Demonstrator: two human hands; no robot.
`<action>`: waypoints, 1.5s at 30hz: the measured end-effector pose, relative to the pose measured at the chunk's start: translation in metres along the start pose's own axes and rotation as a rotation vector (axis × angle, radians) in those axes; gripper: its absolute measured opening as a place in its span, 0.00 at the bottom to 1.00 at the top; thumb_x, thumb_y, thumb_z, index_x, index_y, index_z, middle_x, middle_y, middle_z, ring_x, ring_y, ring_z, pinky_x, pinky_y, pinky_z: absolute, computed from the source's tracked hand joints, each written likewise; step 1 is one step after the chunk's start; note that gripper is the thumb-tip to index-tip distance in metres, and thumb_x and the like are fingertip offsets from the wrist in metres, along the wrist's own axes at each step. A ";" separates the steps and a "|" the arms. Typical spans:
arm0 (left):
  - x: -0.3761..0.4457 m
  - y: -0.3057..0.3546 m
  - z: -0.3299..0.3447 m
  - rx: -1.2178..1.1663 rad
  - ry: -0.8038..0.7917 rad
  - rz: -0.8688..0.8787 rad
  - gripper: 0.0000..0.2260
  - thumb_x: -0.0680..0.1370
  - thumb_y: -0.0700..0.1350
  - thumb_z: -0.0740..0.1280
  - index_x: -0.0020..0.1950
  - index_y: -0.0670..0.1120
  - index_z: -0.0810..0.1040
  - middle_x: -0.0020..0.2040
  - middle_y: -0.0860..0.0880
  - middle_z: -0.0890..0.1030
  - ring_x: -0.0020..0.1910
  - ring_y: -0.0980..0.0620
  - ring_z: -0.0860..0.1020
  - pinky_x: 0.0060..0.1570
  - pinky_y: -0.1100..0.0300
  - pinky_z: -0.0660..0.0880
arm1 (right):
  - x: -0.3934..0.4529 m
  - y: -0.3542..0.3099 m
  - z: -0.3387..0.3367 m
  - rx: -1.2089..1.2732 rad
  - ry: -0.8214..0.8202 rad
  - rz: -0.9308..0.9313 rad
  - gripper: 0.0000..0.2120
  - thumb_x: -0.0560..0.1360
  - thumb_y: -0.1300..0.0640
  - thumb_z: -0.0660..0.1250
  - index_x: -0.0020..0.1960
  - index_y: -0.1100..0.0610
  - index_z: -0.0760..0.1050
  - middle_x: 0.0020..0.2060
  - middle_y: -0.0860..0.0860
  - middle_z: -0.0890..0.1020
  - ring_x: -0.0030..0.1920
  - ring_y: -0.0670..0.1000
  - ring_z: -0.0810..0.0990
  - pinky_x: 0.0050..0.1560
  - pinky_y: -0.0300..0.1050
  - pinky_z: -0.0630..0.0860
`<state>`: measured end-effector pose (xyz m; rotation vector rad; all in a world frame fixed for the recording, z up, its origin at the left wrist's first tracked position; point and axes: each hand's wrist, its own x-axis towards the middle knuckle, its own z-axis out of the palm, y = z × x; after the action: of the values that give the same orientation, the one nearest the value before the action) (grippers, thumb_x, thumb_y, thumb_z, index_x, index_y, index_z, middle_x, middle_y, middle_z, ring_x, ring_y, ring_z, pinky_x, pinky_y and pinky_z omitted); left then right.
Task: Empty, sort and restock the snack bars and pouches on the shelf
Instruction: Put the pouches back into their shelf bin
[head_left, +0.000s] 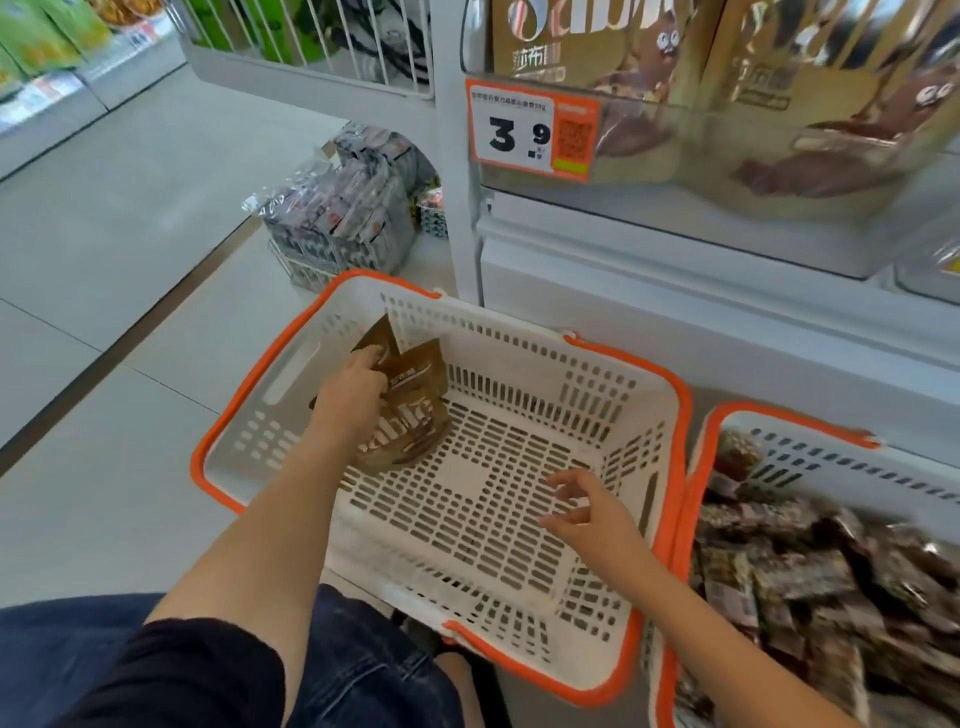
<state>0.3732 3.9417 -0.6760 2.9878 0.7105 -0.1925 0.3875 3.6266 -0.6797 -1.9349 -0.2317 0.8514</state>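
Restocking step: left hand (353, 395) grips brown pouches (410, 415) in the near-empty basket (519, 332); right hand (587, 514) hovers, fingers loosely spread, holding nothing. Next, probably lifting them to the shelf (675, 249).

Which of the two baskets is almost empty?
The left basket, where the left hand holds brown pouches. The right basket is full of snack bars.

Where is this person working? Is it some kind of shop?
Most likely a small grocery or convenience store: a price tag on the shelf edge, brown snack pouches displayed above it, and orange-rimmed shopping baskets on the floor.
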 end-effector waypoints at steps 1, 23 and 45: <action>0.008 0.002 0.002 -0.034 -0.013 -0.020 0.12 0.77 0.40 0.66 0.60 0.42 0.79 0.74 0.45 0.65 0.70 0.43 0.66 0.66 0.53 0.67 | -0.002 -0.002 -0.002 0.015 0.007 -0.004 0.16 0.74 0.59 0.71 0.58 0.47 0.71 0.52 0.45 0.74 0.39 0.45 0.77 0.34 0.33 0.76; -0.078 0.144 -0.165 -0.315 -0.003 0.615 0.08 0.79 0.41 0.64 0.41 0.48 0.69 0.35 0.55 0.71 0.36 0.54 0.69 0.34 0.59 0.60 | -0.046 -0.113 -0.118 -0.163 0.226 -0.546 0.11 0.77 0.59 0.67 0.57 0.49 0.79 0.45 0.37 0.80 0.39 0.37 0.78 0.42 0.26 0.69; -0.135 0.252 -0.218 -1.027 -0.018 0.446 0.09 0.81 0.40 0.60 0.57 0.54 0.68 0.36 0.47 0.82 0.33 0.51 0.81 0.35 0.59 0.75 | -0.140 -0.108 -0.117 -0.338 1.067 -0.986 0.12 0.77 0.55 0.63 0.54 0.57 0.82 0.48 0.47 0.84 0.52 0.45 0.78 0.58 0.30 0.69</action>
<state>0.3909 3.6767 -0.4330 2.0541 0.0491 0.1394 0.3808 3.5301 -0.4908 -1.9544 -0.6079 -0.8987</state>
